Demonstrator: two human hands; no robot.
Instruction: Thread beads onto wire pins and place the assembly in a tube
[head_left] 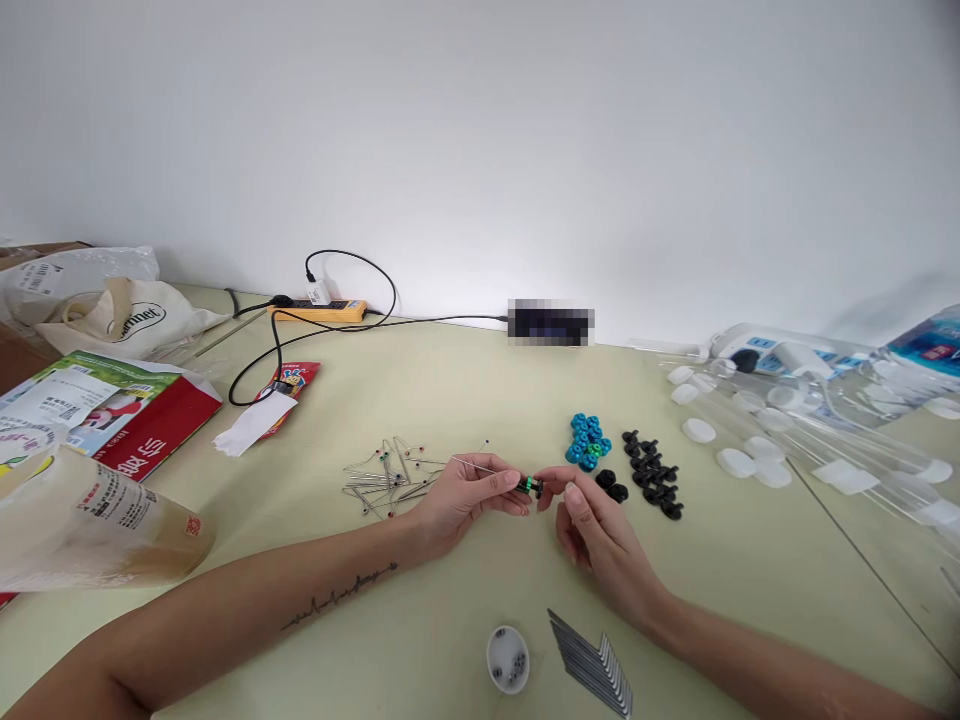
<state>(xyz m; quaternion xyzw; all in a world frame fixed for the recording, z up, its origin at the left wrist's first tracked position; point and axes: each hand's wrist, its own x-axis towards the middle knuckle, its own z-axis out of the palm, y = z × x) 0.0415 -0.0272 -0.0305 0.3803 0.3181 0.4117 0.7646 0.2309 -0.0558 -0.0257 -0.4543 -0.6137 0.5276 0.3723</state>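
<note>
the hands [478, 488] meet at a small black-and-green piece [529, 484].

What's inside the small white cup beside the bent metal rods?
White cup: several small, metallic-looking pieces, mostly toward the right side. Whatever lies directly beneath them is covered.

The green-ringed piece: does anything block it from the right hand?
Nothing visible does. The left hand holds the green-ringed piece with one end toward the right hand, which is close beside it; whether they touch is unclear.
</note>
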